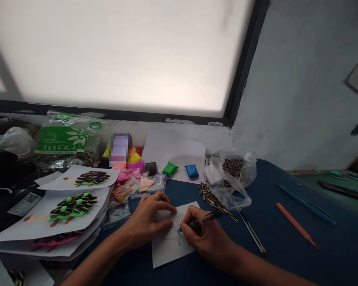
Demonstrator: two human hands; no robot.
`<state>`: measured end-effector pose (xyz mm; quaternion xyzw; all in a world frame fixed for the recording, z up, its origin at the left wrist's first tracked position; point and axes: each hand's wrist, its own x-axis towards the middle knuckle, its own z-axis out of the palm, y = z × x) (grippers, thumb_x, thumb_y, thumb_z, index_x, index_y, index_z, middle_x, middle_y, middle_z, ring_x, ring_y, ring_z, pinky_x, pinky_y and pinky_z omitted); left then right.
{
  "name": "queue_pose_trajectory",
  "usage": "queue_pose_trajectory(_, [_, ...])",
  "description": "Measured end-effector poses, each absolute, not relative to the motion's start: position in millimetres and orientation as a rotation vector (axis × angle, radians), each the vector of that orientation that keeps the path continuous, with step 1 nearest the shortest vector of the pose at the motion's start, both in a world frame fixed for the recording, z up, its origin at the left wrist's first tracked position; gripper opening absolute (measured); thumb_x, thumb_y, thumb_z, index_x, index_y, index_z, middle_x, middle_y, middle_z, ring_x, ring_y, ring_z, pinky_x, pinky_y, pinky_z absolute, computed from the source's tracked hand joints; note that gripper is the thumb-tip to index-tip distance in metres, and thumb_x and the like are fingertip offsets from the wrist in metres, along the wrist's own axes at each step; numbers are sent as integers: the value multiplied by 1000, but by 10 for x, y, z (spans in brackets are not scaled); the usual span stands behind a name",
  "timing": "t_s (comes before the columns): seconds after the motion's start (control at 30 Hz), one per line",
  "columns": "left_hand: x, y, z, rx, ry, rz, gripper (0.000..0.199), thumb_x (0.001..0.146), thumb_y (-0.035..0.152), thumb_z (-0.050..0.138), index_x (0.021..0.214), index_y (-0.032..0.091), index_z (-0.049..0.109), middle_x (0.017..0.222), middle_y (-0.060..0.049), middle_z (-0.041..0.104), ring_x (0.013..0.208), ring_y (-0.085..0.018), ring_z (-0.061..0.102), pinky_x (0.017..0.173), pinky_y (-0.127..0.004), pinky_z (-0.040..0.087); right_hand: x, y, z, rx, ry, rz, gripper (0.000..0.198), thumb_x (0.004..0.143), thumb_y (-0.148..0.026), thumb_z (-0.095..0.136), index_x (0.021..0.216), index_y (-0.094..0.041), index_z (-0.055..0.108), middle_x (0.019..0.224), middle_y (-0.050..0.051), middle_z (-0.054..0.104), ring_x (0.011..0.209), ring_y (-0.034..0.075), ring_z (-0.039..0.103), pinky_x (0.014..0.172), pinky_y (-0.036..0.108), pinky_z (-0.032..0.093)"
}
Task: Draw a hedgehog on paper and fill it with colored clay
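A white sheet of paper point(164, 256) lies on the dark blue table in front of me, bearing a line drawing of a rounded, striped shape. My right hand point(207, 238) grips a black pen point(205, 218), its tip hidden or touching the paper by the drawing. On the sheet's left side rests my left hand point(150, 218), thumb and fingers apart and curved around the drawing, holding nothing. Beyond the paper sit a green clay packet point(170, 169) and a blue clay packet point(191, 171). Sunflower seeds point(210, 196) spill out just past my right hand.
At left, stacked papers point(98, 202) carry seed-and-clay hedgehog pictures. Behind them stands a green seed bag point(65, 139). A clear plastic bag of seeds point(232, 171) is at back right. A silver-and-black pen point(252, 232), an orange tool point(296, 224) and a blue tool point(307, 204) lie right.
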<state>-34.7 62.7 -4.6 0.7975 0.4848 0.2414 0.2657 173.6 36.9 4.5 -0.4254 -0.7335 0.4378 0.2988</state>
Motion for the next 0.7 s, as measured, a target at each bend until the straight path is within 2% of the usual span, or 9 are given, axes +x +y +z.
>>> queue_pose_trajectory(0.23, [-347, 616, -22, 2122, 1324, 639, 26, 80, 32, 65, 103, 30, 78, 121, -5, 60, 117, -34, 51, 101, -46, 40, 1752, 389, 57, -1110, -1921, 1183, 15, 89, -28, 53, 78, -20, 49, 62, -5, 45, 53, 11, 40, 49, 24, 30])
queue_pose_trajectory(0.43, [-346, 625, -3, 2126, 1299, 599, 28, 81, 34, 64, 105, 28, 77, 121, -7, 59, 118, -35, 50, 102, -49, 38, 1760, 402, 21, -1161, -1864, 1048, 18, 88, -27, 52, 74, -21, 44, 61, -6, 41, 53, 10, 39, 49, 24, 30])
queue_pose_trajectory(0.7, [-340, 604, 26, 2095, 1308, 583, 30, 80, 33, 63, 106, 28, 76, 124, -7, 59, 120, -36, 47, 104, -50, 37, 1745, 382, 39, -1187, -1940, 1042, 15, 89, -25, 52, 76, -20, 49, 61, -5, 46, 54, 11, 41, 50, 24, 30])
